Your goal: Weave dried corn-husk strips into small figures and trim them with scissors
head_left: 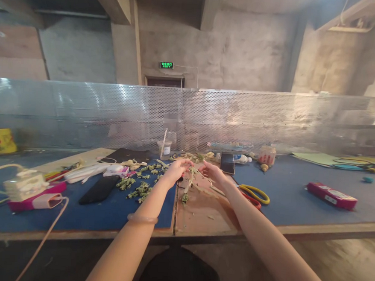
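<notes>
Left hand (175,170) and right hand (213,173) curled below frame centre, pale leafy sprig (188,186) between; I cannot tell whether either pinches it.

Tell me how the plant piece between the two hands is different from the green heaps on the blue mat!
The plant piece has a long, pale stalk; the green heaps are mostly short, leafy bits. The plant piece is over the brown board, while the green heaps lie on the blue mat. Both have dull green, crumpled-looking leafy parts.
</notes>
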`<state>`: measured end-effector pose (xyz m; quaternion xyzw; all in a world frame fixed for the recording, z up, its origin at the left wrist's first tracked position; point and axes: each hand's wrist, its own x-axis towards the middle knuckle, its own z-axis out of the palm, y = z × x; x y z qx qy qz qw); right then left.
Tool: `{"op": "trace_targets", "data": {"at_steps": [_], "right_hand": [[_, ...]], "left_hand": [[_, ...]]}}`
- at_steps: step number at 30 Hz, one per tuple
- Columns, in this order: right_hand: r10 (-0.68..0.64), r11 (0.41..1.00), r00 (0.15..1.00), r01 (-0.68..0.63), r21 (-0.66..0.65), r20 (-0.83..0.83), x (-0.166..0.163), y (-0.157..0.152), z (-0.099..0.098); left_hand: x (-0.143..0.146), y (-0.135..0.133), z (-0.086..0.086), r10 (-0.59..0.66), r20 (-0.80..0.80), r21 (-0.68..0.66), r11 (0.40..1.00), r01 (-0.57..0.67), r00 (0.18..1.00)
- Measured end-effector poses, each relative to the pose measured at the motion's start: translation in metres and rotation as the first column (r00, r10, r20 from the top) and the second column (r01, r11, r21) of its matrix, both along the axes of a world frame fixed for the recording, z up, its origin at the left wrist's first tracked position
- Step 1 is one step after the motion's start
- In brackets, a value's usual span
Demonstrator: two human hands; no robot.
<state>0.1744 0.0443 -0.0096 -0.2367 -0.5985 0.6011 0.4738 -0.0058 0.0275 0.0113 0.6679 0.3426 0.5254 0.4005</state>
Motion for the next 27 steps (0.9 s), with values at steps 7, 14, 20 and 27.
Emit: {"op": "trace_targets", "data": {"at_steps": [7,14,20,27], "right_hand": [[0.02,0.99,0.986,-0.043,0.132,0.165,-0.009,-0.003,-0.004],[-0.131,0.977,0.979,0.101,0.189,0.156,-0.014,0.005,-0.01],[-0.169,0.948,0.961,0.096,0.305,0.221,-0.015,-0.003,-0.005],[-0.152,0.935,0.947,0.045,0.352,0.283,-0.015,-0.011,0.0]], "left_hand": [[-0.002,0.0,-0.003,0.015,-0.205,0.035,0.999,-0.008,0.979],[0.003,-0.005,0.002,0.322,-0.165,0.127,0.944,-0.304,0.932],[0.003,-0.008,0.001,0.18,-0.318,0.054,0.984,-0.172,0.931],[-0.002,0.0,-0.004,0.218,-0.281,0.043,0.976,-0.215,0.934]]}}
